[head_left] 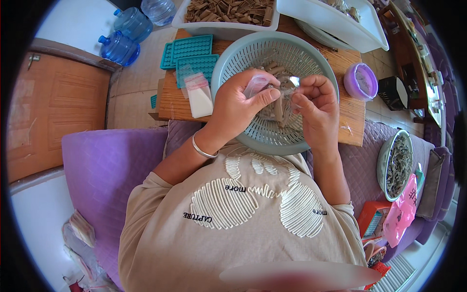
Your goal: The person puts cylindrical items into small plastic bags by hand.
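Over a grey-green plastic colander (224,61), both of my hands are closed on a small clear plastic bag (290,83). My left hand (239,100) has its thumb pressed toward its fingers, with clear film showing above the thumb. At the bag's other side, my right hand (318,104) pinches with thumb and curled fingers. Below the hands, brown stick-like pieces (278,111) and clear packets lie in the colander; the hands partly hide them. Whether the bag holds anything, I cannot tell.
Left of the colander, teal moulded trays (197,65) and a stack of small clear bags (199,100) lie on the wooden table (170,100). Behind stands a white bin (233,31) of brown pieces. At right are a purple tub (361,82) and a basin (384,168) of dark dried bits.
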